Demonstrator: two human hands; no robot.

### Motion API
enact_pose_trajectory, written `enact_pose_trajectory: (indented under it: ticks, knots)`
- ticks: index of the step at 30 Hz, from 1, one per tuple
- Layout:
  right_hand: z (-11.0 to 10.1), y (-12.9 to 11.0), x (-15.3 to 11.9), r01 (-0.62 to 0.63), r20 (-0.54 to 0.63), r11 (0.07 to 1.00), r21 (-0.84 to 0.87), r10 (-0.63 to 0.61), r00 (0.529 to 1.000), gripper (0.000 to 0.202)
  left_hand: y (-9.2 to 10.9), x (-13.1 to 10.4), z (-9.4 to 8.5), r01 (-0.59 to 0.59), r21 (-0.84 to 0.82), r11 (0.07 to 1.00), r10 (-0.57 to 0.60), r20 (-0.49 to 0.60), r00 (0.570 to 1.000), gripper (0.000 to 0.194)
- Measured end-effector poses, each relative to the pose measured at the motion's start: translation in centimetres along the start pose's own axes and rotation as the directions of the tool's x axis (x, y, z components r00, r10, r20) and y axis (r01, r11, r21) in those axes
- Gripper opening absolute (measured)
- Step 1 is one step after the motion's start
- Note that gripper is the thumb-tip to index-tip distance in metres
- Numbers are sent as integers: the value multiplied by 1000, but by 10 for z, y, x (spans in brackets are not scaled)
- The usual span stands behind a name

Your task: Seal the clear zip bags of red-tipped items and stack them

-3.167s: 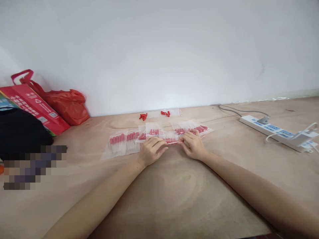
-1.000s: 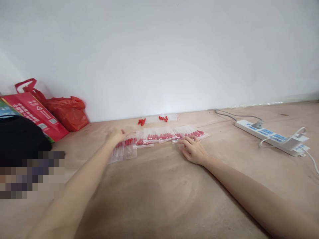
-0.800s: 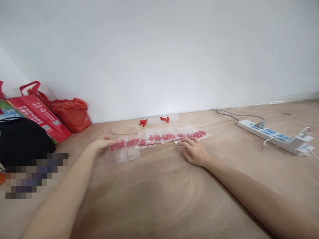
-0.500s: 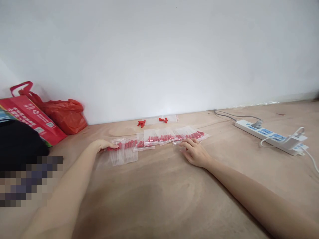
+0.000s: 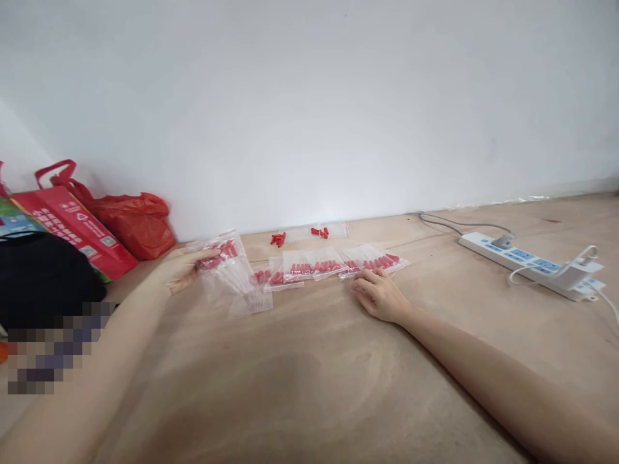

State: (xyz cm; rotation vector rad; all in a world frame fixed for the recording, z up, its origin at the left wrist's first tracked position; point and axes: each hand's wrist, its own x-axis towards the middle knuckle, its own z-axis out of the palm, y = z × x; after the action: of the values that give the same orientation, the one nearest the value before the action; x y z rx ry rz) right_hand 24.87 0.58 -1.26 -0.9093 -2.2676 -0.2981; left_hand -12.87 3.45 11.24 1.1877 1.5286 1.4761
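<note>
My left hand (image 5: 186, 267) is closed, with thumb and fingers gripping a clear plastic bag (image 5: 225, 251) of small red pieces at its upper left. This bag is tilted up from the table, and its lower part hangs over another bag (image 5: 256, 303). Several similar clear bags (image 5: 322, 264) with red pieces lie overlapping in a row to the right. My right hand (image 5: 380, 295) rests on the table just below the right end of the row, fingers loosely curled and thumb apart. It appears to hold nothing; whether its fingertips touch the nearest bag (image 5: 372, 258) I cannot tell.
Loose red pieces (image 5: 278, 240) and more red pieces (image 5: 320, 232) lie by a clear bag (image 5: 300, 236) near the wall. A white power strip (image 5: 520, 261) with plugs and cables is at right. On the left are a red plastic bag (image 5: 140, 222), a printed bag (image 5: 72, 222) and a black item (image 5: 48, 277).
My left hand has moved up and slightly left, lifting and tilting the clear bag it grips. My right hand stays nearly in place. The view has shifted slightly.
</note>
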Motion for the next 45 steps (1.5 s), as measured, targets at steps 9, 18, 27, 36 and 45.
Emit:
enact_pose_trajectory:
  ticks: [9, 18, 27, 36, 45]
  knots:
    - [3, 2, -1, -229, -202, 960, -162, 195, 960, 10, -10, -23, 141, -291, -301, 908, 342, 132, 930, 46]
    - [-2, 4, 1, -254, -292, 961, -107, 214, 932, 28, -65, -61, 191, -425, -157, 891, 450, 419, 789, 19]
    - [-3, 3, 2, -23, -229, 993, -118, -5, 973, 14, -74, -78, 170, -590, -4, 808, 481, 583, 655, 19]
    - [-4, 11, 0, 5, -206, 995, -98, -25, 978, 17, -86, -80, 138, -780, 141, 610, 579, 592, 560, 14]
    - [-7, 11, 1, 41, -223, 990, -137, -71, 972, 11, -83, -81, 138, -799, 169, 577, 594, 584, 553, 15]
